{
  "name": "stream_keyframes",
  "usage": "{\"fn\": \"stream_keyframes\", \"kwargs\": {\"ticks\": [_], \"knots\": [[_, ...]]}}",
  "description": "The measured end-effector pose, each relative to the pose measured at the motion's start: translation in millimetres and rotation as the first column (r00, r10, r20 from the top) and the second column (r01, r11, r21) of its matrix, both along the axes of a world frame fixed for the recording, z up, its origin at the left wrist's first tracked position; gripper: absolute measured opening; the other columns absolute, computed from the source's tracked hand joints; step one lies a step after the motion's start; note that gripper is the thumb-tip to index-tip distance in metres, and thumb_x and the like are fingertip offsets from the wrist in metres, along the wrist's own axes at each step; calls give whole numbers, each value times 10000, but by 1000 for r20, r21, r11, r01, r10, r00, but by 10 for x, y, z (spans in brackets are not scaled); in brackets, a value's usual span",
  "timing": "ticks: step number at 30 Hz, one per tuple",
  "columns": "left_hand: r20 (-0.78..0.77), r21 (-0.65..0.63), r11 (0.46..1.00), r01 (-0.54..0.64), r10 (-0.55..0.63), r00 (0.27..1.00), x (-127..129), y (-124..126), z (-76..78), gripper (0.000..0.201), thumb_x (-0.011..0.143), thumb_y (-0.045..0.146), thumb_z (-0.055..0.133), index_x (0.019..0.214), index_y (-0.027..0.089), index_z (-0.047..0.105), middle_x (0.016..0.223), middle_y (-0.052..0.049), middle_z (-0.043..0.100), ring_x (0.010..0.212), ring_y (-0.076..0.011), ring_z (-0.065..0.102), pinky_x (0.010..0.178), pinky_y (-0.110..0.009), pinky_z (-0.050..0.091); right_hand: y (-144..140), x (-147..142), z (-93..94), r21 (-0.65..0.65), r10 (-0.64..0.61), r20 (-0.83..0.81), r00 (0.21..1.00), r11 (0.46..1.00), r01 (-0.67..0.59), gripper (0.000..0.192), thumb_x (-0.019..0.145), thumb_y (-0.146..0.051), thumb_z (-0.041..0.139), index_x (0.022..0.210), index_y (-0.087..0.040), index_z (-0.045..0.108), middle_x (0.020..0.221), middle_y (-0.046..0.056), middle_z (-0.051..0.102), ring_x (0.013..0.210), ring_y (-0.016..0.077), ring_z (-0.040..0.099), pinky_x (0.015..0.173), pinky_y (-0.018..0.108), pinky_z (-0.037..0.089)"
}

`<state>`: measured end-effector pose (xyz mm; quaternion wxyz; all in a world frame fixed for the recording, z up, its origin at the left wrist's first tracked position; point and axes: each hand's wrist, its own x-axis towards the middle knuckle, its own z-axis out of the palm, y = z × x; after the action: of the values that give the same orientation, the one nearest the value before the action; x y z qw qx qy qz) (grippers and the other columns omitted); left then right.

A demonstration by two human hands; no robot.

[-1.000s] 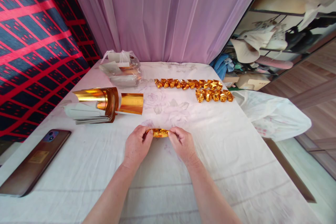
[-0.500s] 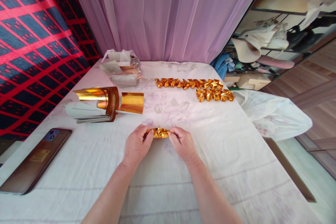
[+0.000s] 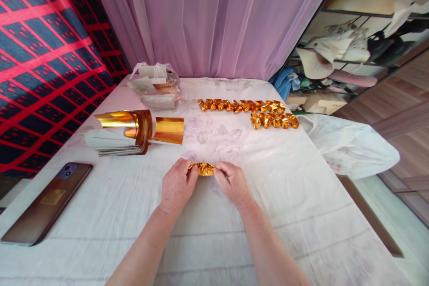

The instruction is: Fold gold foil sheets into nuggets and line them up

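A piece of folded gold foil paper [image 3: 205, 170] is stretched between my two hands, low over the cloth-covered table [image 3: 208, 241]. My left hand [image 3: 178, 183] pinches its left end between thumb and fingers. At the opposite end, my right hand [image 3: 232, 183] grips it the same way. The foil's creased middle shows, while both tips are hidden in the fingers. Beyond lie a long row of folded gold foil pieces [image 3: 241, 106] and a shorter row [image 3: 275, 121] at its right. A single gold sheet [image 3: 169, 130] rests to the left.
Left of the single sheet stands a stack of gold and white papers [image 3: 117, 138], with a clear plastic bag of papers [image 3: 156, 87] behind. A phone [image 3: 48, 203] lies near the left edge. A white plastic bag [image 3: 358, 145] hangs by the right edge. Purple curtains [image 3: 201, 18] close off the back.
My hands have come very slightly closer together, still pinching the foil at both ends. The view has shifted a little; the other things stay where they were.
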<state>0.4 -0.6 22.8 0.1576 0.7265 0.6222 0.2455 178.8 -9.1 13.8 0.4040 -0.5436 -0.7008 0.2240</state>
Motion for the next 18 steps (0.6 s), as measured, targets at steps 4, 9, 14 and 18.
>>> {"fn": "stream_keyframes", "kwargs": {"ticks": [4, 9, 14, 18], "knots": [[-17, 4, 1000, -3, 3, 1000, 11, -3, 4, 152, 904, 215, 511, 809, 203, 630, 857, -28, 647, 770, -177, 623, 626, -273, 403, -2, -6, 5, 8, 1, -18, 1000, 1000, 0, 253, 854, -248, 447, 603, -222, 467, 546, -35, 483, 519, 114, 450, 536, 230, 328], [37, 26, 999, 33, -34, 999, 0, -3, -14, 150, 897, 204, 509, 828, 207, 642, 842, -18, 648, 768, -166, 620, 642, -262, 409, 4, -15, -25, 37, -49, -10, 999, 998, 49, 238, 840, -237, 449, 605, -218, 483, 550, -31, 497, 525, 116, 462, 543, 232, 326], [134, 28, 998, 48, -51, 990, -29, 13, -15, 171, 902, 228, 492, 819, 207, 640, 819, -15, 648, 748, -159, 616, 655, -260, 419, 5, -9, -27, 37, -60, 9, 998, 998, 59, 245, 838, -234, 453, 595, -221, 480, 540, -32, 493, 518, 118, 454, 542, 233, 327], [238, 15, 997, 79, -80, 968, -57, 43, -5, 184, 891, 242, 486, 790, 203, 635, 776, -8, 639, 710, -143, 611, 639, -246, 431, 6, -7, -27, 58, -116, 26, 993, 992, 114, 253, 842, -236, 454, 589, -222, 471, 537, -30, 489, 519, 120, 451, 549, 239, 324]]}}
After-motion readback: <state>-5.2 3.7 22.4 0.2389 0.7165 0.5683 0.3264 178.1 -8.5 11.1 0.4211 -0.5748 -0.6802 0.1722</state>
